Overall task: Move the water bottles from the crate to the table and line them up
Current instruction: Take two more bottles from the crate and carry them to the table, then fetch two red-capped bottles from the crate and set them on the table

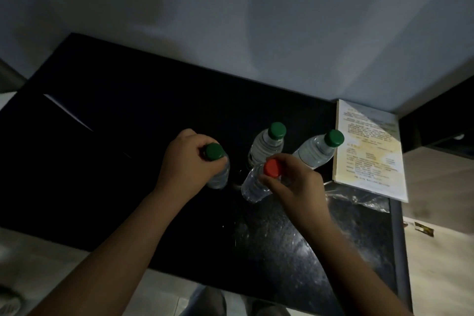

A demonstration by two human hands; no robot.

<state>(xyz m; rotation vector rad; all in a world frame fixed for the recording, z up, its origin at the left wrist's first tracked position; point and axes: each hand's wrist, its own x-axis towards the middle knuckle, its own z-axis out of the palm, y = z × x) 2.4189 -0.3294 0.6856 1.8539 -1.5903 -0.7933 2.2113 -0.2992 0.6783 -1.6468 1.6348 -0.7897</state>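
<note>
Several clear water bottles stand on a black table [128, 187]. My left hand [184, 159] grips the neck of a green-capped bottle [218, 174] at the left. My right hand [295, 185] pinches the neck of a red-capped bottle [252, 186] nearer to me, in the middle. Behind them two more green-capped bottles stand free: one [268, 146] in the middle, one [315, 151] to the right beside a paper sheet. No crate is in view.
A printed laminated sheet [369, 151] lies at the table's right end. Crumpled clear plastic film [359, 199] lies in front of it. A grey wall rises behind the table. Pale floor shows below and to the right, with my legs at the bottom edge.
</note>
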